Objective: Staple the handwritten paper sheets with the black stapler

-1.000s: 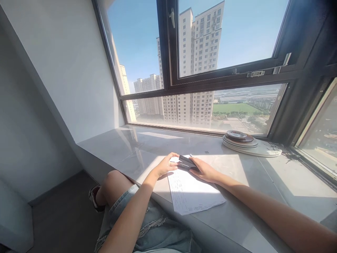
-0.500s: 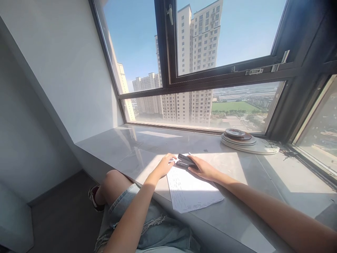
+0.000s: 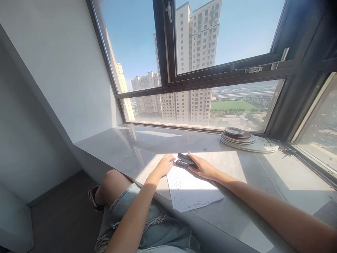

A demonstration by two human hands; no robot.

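Note:
A black stapler (image 3: 184, 160) lies in the grip of my right hand (image 3: 202, 167), its jaws apart and pointing left above the far end of the paper. Below it the white paper sheets (image 3: 193, 193) rest on the sill, with rows of dark marks along the left and near edges. My left hand (image 3: 165, 165) is at the far left corner of the sheets, thumb and fingers closed at that corner beside the stapler's nose. A small white end of something, too small to name, shows behind the stapler.
The pale stone window sill (image 3: 163, 144) runs along the window. A stack of round plates (image 3: 238, 137) stands at the right back, with thin dark bits (image 3: 288, 151) beside it. My bent knee (image 3: 116, 181) is against the sill's front edge. A wall (image 3: 79, 88) rises at left.
The view has shifted very slightly. Both hands, the stapler and the paper stay in nearly the same places.

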